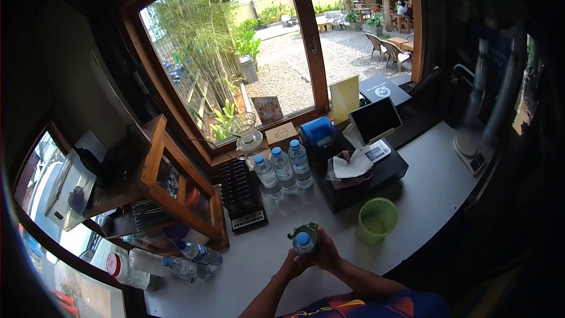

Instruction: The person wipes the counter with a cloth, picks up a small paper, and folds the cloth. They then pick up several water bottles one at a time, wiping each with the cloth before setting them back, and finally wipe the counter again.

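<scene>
Blue-capped bottle (pixel 304 241) within two-handed grip

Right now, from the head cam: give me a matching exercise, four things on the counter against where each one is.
Things:
1. green bucket
2. three upright bottles
3. bottles lying down
4. blue-capped bottle

Places:
A. between both hands
B. by the wooden shelf, near left
C. beside the black box, right of the hands
D. in a row near the window

Pairs: 1-C, 2-D, 3-B, 4-A
</scene>
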### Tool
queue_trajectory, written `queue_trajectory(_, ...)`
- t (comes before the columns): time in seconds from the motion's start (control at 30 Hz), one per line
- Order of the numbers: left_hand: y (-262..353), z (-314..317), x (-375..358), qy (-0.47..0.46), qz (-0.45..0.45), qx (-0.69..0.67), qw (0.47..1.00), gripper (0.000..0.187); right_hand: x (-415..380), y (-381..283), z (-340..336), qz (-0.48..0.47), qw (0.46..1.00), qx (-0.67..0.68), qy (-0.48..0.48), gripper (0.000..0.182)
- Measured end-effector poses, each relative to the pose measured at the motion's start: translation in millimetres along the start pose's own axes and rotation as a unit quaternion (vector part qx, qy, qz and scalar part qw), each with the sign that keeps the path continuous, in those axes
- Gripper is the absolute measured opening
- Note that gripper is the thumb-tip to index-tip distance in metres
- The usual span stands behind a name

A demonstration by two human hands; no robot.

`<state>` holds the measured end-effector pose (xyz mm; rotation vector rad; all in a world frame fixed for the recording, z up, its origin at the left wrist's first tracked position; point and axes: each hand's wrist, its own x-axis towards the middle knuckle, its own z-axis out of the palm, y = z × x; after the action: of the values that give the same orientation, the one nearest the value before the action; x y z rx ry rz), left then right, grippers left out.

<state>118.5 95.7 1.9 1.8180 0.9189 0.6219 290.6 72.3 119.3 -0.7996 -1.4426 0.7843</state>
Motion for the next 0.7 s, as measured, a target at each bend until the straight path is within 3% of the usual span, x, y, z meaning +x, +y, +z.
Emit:
queue_trajectory(0.03, 0, 8, 5, 0.02, 0.018, 0.009, 1.0, 0.052, 15, -13, -2, -0.027, 1.0, 0.003, -0.004, 0.069)
queue_trajectory(0.07, 27, 18, 5, 0.097, -0.006, -0.032, 0.995, 0.055, 26, -21, -3, -0.063, 0.994, -0.09, -0.016, 0.06)
queue_trajectory(0.17, 38, 26, 9, 0.167, 0.07, 0.123, 0.976, 0.056, 42, -34, 0, -0.071, 0.982, -0.152, -0.085, 0.06)
queue_trajectory(0.2, 44, 24, 8, 0.174, 0.081, 0.098, 0.977, 0.056, 40, -22, 0, -0.051, 0.987, -0.127, -0.085, 0.063)
queue_trajectory(0.33, 47, 17, 1, 0.127, -0.005, -0.047, 0.991, 0.054, 14, 12, 4, 0.058, 0.989, 0.124, -0.056, 0.072)
queue_trajectory(0.4, -3, 20, -5, 0.104, -0.044, -0.087, 0.99, 0.054, -21, 58, 3, 0.08, 0.993, 0.055, -0.071, 0.076)
queue_trajectory(0.47, -16, 22, 0, 0.132, 0.006, -0.06, 0.989, 0.05, -29, 66, -4, 0.087, 0.993, 0.035, -0.07, 0.081)
queue_trajectory(0.57, 17, 19, 3, 0.118, 0.019, -0.025, 0.993, 0.037, -14, 57, -18, 0.137, 0.984, 0.058, -0.1, 0.083)
queue_trajectory(0.67, 27, 15, 11, 0.084, -0.007, 0.014, 0.996, 0.036, 24, 13, -29, 0.083, 0.988, 0.024, -0.128, 0.068)
queue_trajectory(0.7, 29, 15, 10, 0.066, -0.053, -0.066, 0.994, 0.036, 35, -3, -32, 0.075, 0.986, 0.013, -0.147, 0.064)
